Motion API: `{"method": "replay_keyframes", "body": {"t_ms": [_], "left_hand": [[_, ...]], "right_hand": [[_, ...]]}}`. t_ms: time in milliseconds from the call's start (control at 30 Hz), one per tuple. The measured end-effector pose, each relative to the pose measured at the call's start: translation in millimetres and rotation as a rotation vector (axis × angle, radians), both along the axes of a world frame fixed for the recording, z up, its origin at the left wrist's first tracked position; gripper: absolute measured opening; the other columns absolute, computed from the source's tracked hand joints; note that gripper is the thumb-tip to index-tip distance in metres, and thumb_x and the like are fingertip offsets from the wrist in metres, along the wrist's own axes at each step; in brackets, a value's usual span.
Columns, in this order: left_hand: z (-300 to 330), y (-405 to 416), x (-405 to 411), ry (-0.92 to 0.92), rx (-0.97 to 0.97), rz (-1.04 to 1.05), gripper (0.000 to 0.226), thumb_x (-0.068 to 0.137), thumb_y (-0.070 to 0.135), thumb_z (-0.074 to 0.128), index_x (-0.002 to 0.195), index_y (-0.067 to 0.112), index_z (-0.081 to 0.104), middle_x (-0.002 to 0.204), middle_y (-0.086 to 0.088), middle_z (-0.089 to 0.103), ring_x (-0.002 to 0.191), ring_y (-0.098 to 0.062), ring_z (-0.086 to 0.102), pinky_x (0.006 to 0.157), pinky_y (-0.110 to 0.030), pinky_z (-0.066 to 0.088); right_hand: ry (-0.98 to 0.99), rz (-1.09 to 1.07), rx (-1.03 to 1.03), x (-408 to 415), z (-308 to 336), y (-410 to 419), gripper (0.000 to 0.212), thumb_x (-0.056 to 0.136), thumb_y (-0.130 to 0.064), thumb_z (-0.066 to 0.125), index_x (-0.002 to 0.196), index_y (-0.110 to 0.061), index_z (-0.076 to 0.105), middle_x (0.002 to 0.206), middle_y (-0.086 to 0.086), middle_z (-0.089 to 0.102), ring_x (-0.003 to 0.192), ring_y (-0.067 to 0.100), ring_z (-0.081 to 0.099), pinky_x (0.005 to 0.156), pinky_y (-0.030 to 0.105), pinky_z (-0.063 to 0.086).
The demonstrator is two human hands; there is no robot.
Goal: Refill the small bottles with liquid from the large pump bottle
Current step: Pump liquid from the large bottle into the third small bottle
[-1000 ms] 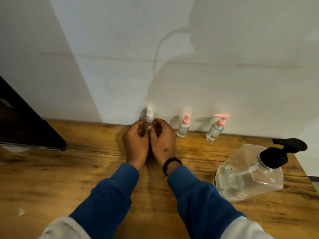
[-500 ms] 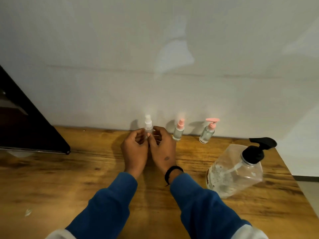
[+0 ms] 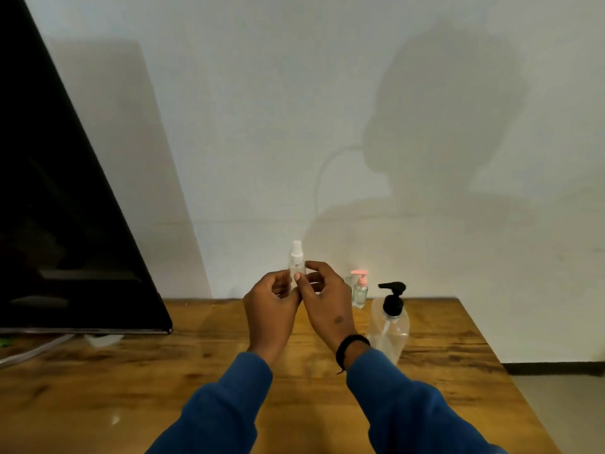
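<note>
A small clear bottle with a white spray cap (image 3: 296, 259) is upright, pinched at its body between the fingers of both hands. A small clear bottle with a pink pump top (image 3: 359, 290) stands by the wall. Just right of it stands the large clear pump bottle (image 3: 389, 326) with a black pump, upright on the wooden table.

Wooden table (image 3: 131, 388), large pump bottle (image 3: 389, 332), pink-capped small bottle (image 3: 360, 291), black monitor (image 3: 65, 224).

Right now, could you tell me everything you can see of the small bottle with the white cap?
The small clear bottle looks like see-through plastic, topped by a white spray-type cap. It is upright, lifted in front of the wall above the table's far edge. The left hand and right hand pinch its body from either side, hiding its lower part. Its fill level cannot be told.
</note>
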State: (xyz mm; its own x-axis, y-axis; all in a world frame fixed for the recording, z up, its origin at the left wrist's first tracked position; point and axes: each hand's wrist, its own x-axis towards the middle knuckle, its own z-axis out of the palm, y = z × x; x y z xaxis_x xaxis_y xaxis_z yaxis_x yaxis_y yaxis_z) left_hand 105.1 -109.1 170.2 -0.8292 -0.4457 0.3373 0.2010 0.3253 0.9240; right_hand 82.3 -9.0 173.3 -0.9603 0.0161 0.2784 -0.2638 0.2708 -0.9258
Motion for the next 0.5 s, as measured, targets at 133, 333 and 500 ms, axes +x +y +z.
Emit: {"method": "replay_keyframes", "body": {"t_ms": [133,333,500], "left_hand": [[50,12,16,0.070,-0.035,-0.023,0.020,0.083,0.025,0.080,0.101,0.020,0.073,0.087,0.014,0.072,0.082,0.000,0.069,0.069,-0.010,0.054],[131,32,34,0.158,-0.084,-0.047,0.024,0.082,0.027,0.081,0.102,0.017,0.073,0.084,0.014,0.070,0.080,-0.003,0.068,0.065,-0.005,0.049],[187,38,46,0.227,-0.169,-0.052,0.028,0.080,0.026,0.083,0.105,0.016,0.073,0.084,0.013,0.068,0.079,-0.002,0.066,0.064,-0.002,0.047]], "right_hand": [[0.075,-0.015,-0.007,15,51,16,0.026,0.093,-0.034,0.063,0.118,-0.027,0.063,0.094,-0.011,0.069,0.086,-0.001,0.065,0.070,0.010,0.052],[0.186,-0.035,0.003,35,134,42,0.026,0.093,-0.036,0.064,0.117,-0.027,0.063,0.092,-0.014,0.068,0.084,-0.002,0.065,0.068,0.007,0.049],[0.277,-0.051,0.007,50,194,56,0.025,0.092,-0.035,0.065,0.114,-0.025,0.064,0.091,-0.013,0.067,0.081,-0.003,0.064,0.066,0.006,0.047]]}}
